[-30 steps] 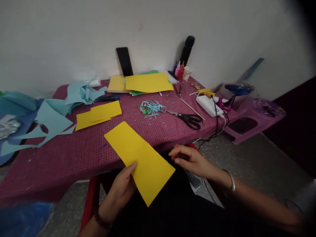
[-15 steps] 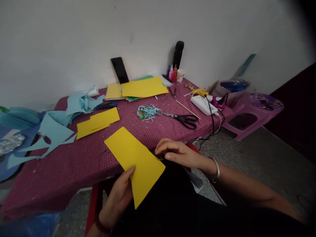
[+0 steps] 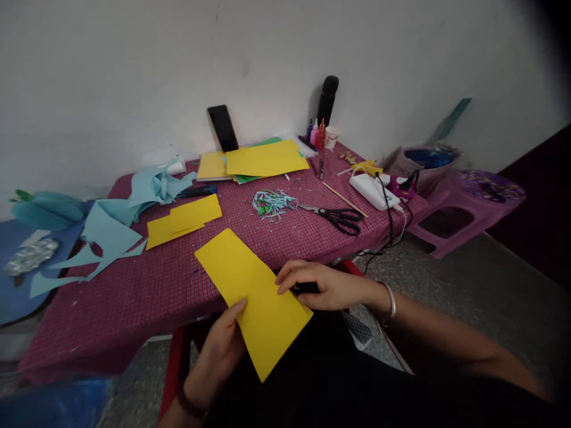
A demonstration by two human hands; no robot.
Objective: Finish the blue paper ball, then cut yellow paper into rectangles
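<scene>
A long yellow paper strip [image 3: 250, 294] juts out over the front edge of the table with its red checked cloth [image 3: 134, 297]. My left hand [image 3: 220, 351] grips the strip's lower left edge, thumb on top. My right hand [image 3: 319, 285] pinches the strip's right edge, fingers curled around it. Black scissors [image 3: 339, 217] lie further back on the right, away from both hands.
More yellow pieces [image 3: 182, 217] and light blue paper scraps [image 3: 111, 229] lie on the left. A yellow sheet stack [image 3: 263, 157], a phone [image 3: 223, 128], a black bottle [image 3: 327, 100], glue tubes [image 3: 316, 132] and a white box with cables [image 3: 372, 190] stand behind. A purple stool [image 3: 464, 205] is at right.
My right hand has moved left from beside the strip onto its right edge and closed on it. The strip has shifted slightly while my left hand keeps its hold.
</scene>
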